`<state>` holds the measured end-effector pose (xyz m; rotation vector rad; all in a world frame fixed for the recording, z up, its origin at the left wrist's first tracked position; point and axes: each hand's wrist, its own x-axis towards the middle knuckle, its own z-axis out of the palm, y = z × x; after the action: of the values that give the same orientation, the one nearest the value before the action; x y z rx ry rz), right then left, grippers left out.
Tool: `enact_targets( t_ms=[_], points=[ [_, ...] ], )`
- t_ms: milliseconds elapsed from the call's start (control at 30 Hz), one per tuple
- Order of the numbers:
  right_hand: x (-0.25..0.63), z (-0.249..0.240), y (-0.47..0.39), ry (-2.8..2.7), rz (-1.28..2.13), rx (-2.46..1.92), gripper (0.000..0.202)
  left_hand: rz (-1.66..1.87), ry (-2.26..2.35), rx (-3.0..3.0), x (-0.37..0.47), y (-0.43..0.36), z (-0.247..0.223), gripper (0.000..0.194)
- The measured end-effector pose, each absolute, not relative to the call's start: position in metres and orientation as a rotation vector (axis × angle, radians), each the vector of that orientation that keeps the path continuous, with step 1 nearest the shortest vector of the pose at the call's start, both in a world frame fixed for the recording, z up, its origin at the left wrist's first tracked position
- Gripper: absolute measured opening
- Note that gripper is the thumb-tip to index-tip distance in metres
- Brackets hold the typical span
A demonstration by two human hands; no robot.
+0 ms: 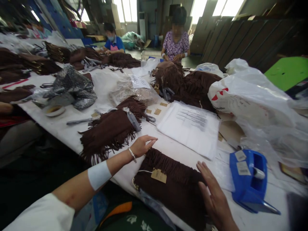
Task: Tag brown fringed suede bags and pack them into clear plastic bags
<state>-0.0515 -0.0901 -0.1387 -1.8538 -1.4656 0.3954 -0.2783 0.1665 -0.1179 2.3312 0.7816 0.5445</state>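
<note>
A dark brown fringed bag [178, 195] lies flat at the table's near edge, its fringe along the far side. On top of it rests a cardboard tag [158, 176] on a white string. My left hand [143, 146] is held over the bag's far left corner, fingers stretched out and holding nothing. At the bag's right side is my right hand [213, 191], with its fingers straight and nothing in them; whether it touches the bag I cannot tell. Left of the bag is a stack of similar brown fringed bags [109, 126] with grey-wrapped straps.
A blue tape dispenser [249, 179] stands on the right. White plastic sheets [190, 125] lie beyond my hands, beside small loose tags [157, 111]. Large plastic bags [255, 93] bulge at the right. Across the table a person in a patterned top [175, 45] handles more brown bags.
</note>
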Motion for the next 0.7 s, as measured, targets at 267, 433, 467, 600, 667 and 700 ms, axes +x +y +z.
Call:
enact_targets(
  t_ms=[267,433,467,600,667,700],
  points=[
    [-0.074,-0.204,-0.067,-2.082,0.058,-1.838,0.072,0.185,0.445,2.782,-0.160,0.204,-0.132,0.033],
    [-0.062,-0.213,-0.063,-2.183,-0.170,-1.702,0.078,-0.144,0.296,2.913,-0.111,0.215,-0.147,0.006],
    [-0.059,-0.215,-0.061,-2.197,-0.194,-1.682,0.079,-0.186,0.281,2.923,-0.107,0.216,-0.147,0.011],
    [-0.057,-0.232,-0.058,-2.177,-0.239,-1.676,0.076,-0.287,0.318,2.911,-0.099,0.222,-0.143,0.014],
    [-0.060,-0.240,-0.058,-2.097,-0.234,-1.717,0.068,-0.313,0.399,2.865,-0.097,0.229,-0.141,0.009],
    [-0.061,-0.243,-0.059,-2.056,-0.229,-1.736,0.065,-0.319,0.447,2.833,-0.096,0.232,-0.141,0.007]
  ],
)
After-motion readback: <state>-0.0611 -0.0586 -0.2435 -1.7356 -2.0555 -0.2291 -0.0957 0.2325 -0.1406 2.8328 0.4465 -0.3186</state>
